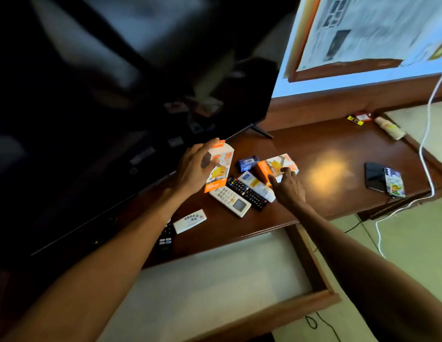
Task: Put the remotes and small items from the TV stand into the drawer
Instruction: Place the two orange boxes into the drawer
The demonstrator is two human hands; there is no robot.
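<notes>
From the head camera, the left hand [197,166] is grasping an upright orange-and-white cardboard charger box [221,166] on the dark wooden TV stand [338,144]. At its three o'clock, the right hand [287,185] is lying on a second, flat orange-and-white box [276,164], fingers spread. The pale-lined wooden drawer [311,245] is sitting open at six o'clock.

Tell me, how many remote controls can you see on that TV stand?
4. A large white remote and a black remote lie side by side mid-stand; a small white remote sits nearer the drawer; another black remote is partly hidden under the left forearm. More may be hidden.
</notes>
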